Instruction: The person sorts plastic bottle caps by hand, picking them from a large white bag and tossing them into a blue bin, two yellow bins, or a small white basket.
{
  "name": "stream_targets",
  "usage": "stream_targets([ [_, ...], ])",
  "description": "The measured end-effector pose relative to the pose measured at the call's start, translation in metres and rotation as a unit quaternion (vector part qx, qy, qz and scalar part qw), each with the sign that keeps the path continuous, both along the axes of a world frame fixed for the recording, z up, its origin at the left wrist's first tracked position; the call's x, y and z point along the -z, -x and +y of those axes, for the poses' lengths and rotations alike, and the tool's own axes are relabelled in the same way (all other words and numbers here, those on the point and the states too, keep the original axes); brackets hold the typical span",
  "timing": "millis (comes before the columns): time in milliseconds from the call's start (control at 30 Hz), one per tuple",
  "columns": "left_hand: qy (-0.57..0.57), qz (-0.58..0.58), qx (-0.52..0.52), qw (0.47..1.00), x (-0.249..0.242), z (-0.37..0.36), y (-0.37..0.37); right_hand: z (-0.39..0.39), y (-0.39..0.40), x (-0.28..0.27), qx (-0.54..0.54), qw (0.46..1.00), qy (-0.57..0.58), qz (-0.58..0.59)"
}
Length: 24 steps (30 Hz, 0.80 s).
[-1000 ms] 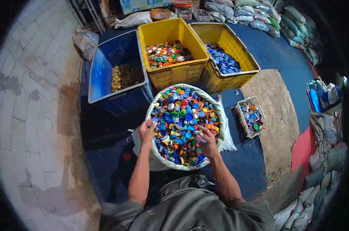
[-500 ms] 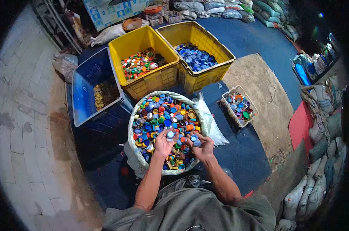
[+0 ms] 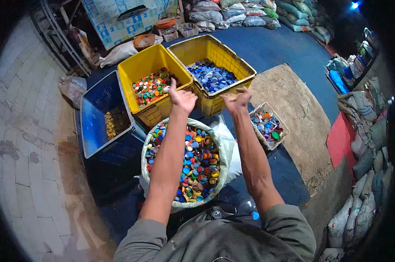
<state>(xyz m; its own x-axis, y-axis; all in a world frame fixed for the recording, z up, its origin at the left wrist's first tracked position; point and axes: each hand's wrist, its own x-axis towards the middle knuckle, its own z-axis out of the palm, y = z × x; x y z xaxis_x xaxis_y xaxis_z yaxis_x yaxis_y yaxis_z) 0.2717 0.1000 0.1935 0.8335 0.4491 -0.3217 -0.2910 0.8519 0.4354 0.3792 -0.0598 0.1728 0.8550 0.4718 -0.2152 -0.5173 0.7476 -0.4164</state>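
Observation:
My left hand [image 3: 183, 99] is stretched forward with its palm up and fingers spread, near the front corner of the yellow bin of mixed caps [image 3: 136, 107]. At the front of the yellow bin of blue caps [image 3: 223, 97] is my right hand [image 3: 237, 99], palm up and fingers apart. No cap shows in either hand. Inside that bin lie loose blue bottle caps [image 3: 212, 77]. Below my forearms stands a round white sack [image 3: 223, 150] full of multicoloured bottle caps [image 3: 197, 148], partly hidden by my left arm.
A blue bin [image 3: 90, 126] with yellowish caps stands at left. To the right, a small crate [image 3: 271, 146] holds mixed caps beside a cardboard sheet [image 3: 293, 96]. A clear bottle [image 3: 243, 203] lies near my right elbow. Filled sacks [image 3: 245, 13] line the back.
Both hands have moved forward from above the sack to the yellow bins. The pale and blue caps seen on them earlier no longer show there. The view has shifted slightly.

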Motion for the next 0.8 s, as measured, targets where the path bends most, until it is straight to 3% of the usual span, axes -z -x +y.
stream_targets([
  [133,-0.056,0.007,-0.002,0.998,0.064,0.016,0.069,-0.057,0.045,0.067,0.002,0.998,0.062,0.005],
  [200,-0.061,0.094,-0.088,0.99,0.094,0.009,0.108,-0.086,0.07,0.123,0.036,0.991,0.12,0.043],
  [300,-0.123,0.14,-0.133,0.973,0.141,-0.008,0.169,-0.119,0.126,0.16,0.022,0.972,0.23,0.046],
  [400,-0.221,0.244,-0.161,0.93,0.174,-0.034,0.224,-0.142,0.171,0.177,0.007,0.923,0.385,-0.024],
  [500,-0.277,0.341,-0.197,0.876,0.189,-0.058,0.264,-0.155,0.197,0.192,0.003,0.889,0.438,-0.137],
  [633,-0.299,0.356,-0.191,0.864,0.201,-0.083,0.298,-0.146,0.217,0.183,-0.02,0.746,0.592,-0.305],
  [767,-0.29,0.37,-0.197,0.86,0.192,-0.097,0.315,-0.122,0.223,0.179,0.009,0.553,0.676,-0.488],
  [800,-0.285,0.375,-0.194,0.861,0.188,-0.1,0.318,-0.115,0.224,0.175,-0.001,0.555,0.664,-0.501],
])
